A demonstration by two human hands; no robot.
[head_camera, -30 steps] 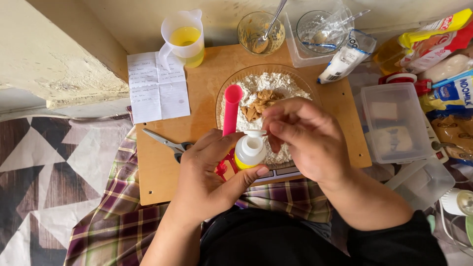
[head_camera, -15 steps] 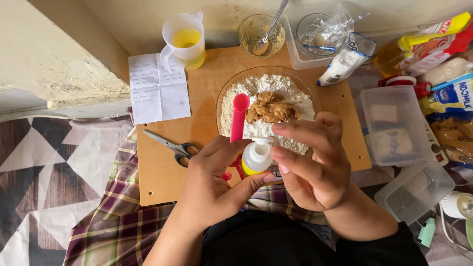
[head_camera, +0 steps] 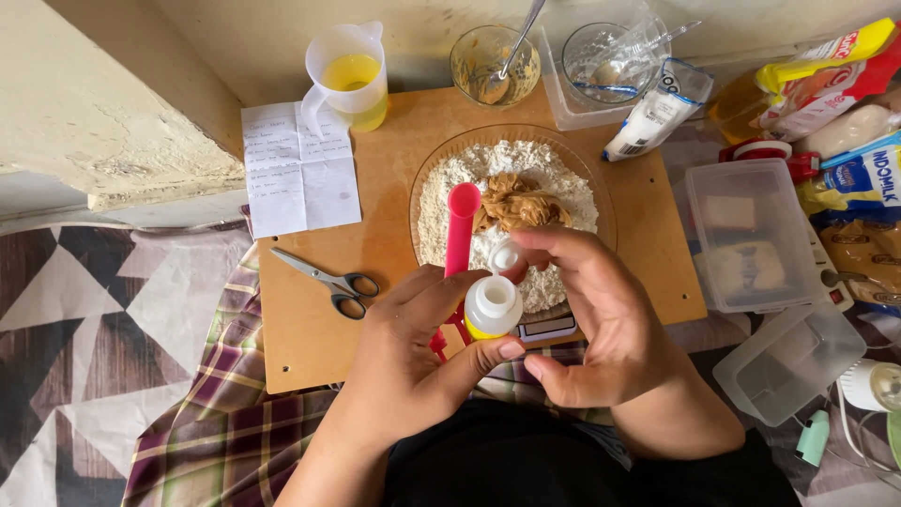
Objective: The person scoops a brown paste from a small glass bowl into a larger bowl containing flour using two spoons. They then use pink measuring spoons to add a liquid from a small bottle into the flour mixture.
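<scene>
My left hand (head_camera: 413,357) grips a small yellow bottle with a white neck (head_camera: 492,308) and also the handle of a pink measuring spoon (head_camera: 460,230), whose bowl points up over the glass bowl. My right hand (head_camera: 601,319) pinches the bottle's small white cap (head_camera: 505,255) just above the open neck, lifted clear of it. Behind both hands stands a glass bowl (head_camera: 441,164) holding white flour (head_camera: 450,192) with a brown paste lump (head_camera: 514,202) in the middle. The bowl sits on a wooden board (head_camera: 310,329).
Scissors (head_camera: 328,280) and a handwritten paper (head_camera: 298,171) lie on the board's left. A jug of yellow liquid (head_camera: 349,77), a glass with a spoon (head_camera: 493,66) and a plastic tub (head_camera: 610,66) stand behind. Lidded containers (head_camera: 751,235) and food packets (head_camera: 835,75) crowd the right.
My right hand has twisted the white cap off the bottle and lifted it slightly. Both hands with the bottle and spoon stayed in front of the bowl.
</scene>
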